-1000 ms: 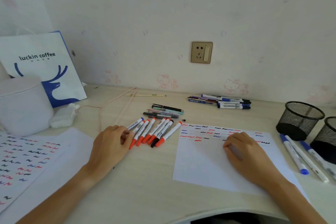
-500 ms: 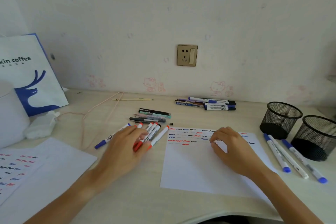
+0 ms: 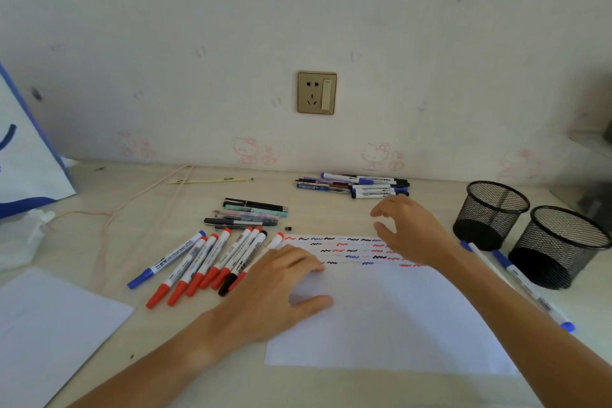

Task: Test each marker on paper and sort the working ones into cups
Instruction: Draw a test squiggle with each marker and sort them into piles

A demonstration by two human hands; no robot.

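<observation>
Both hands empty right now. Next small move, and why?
Probably carry the right hand on to the marker pile by the wall and pinch one. That hand hovers open just short of the pile, fingers spread, holding nothing. The left hand lies flat on the test sheet, pinning it for the next squiggle.

- The left hand [image 3: 278,288] left the row of red-capped white markers [image 3: 212,262] and came to rest flat, fingers spread, on the left edge of the white test sheet with coloured squiggles [image 3: 381,315].
- The right hand [image 3: 410,228] lifted off that sheet and moved toward the far cluster of blue-capped markers by the wall [image 3: 357,184], its fingers loosely curved and holding nothing.
- The blue-capped white marker [image 3: 167,260] ended up lying beside the red ones.
</observation>
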